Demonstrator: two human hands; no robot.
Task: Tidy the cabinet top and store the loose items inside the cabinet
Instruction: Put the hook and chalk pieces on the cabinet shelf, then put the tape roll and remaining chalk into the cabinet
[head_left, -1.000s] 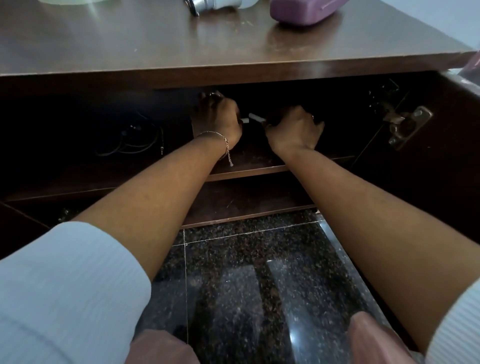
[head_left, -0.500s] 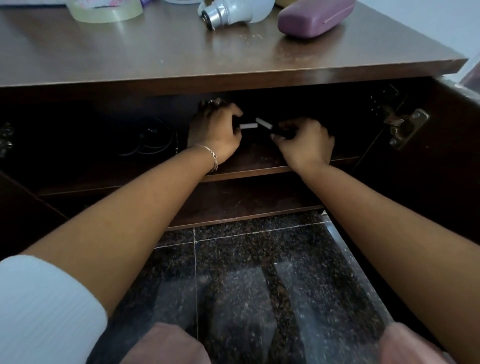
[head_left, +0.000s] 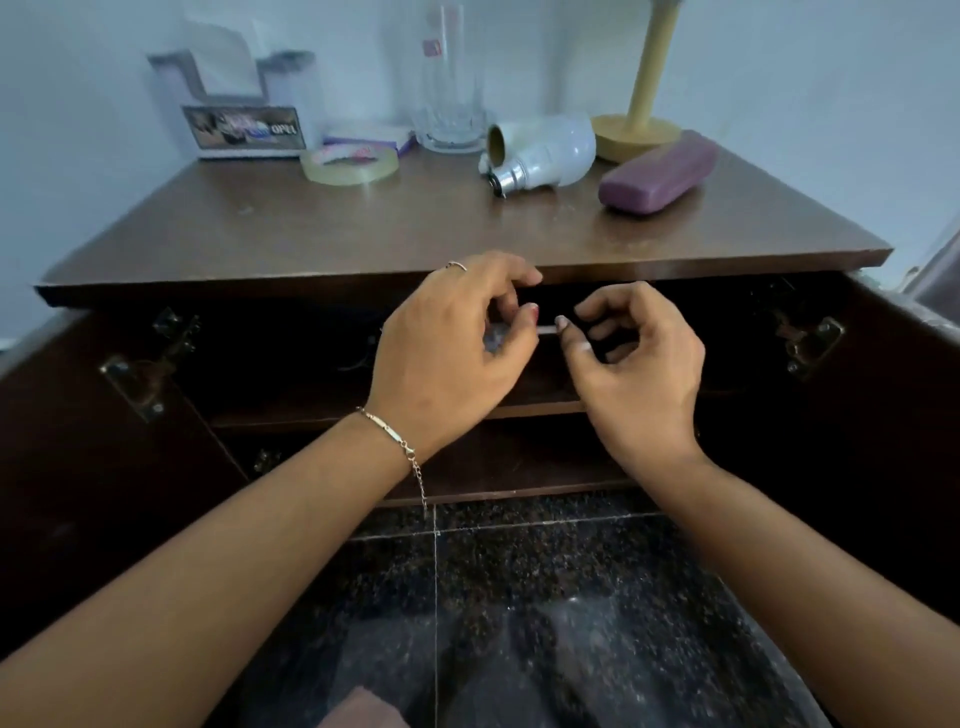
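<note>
Head camera view: both hands meet just in front of the front edge of a dark brown wooden cabinet top (head_left: 363, 234), at the mouth of the open cabinet. The left hand (head_left: 447, 343), fingers curled and wearing a ring (head_left: 456, 266) and a thin chain bracelet (head_left: 395, 441), pinches one end of a thin white stick (head_left: 546, 329). The right hand (head_left: 639, 374), fingers also curled, pinches the other end. Something pale and blurred sits inside the left hand's curl; what it is cannot be told.

The stick hangs level between the two thumbs, below the lip of the top and above the inner wooden shelf (head_left: 540, 408). The left door (head_left: 104, 441) and right door (head_left: 883, 415) stand swung wide, metal hinges (head_left: 808, 343) showing, with dark speckled stone floor (head_left: 519, 597) between them.

The loose items lie well apart from the hands, along the back of the top near the pale wall. They are a roll of clear tape (head_left: 349, 165), a white light bulb (head_left: 550, 150) on its side and a purple oblong case (head_left: 657, 179) close to the right edge. Behind them stand a clear glass tumbler (head_left: 449, 93), a yellow stand (head_left: 636, 135) and a white printed box (head_left: 244, 119). A wide band of wood separates them from the front edge.
</note>
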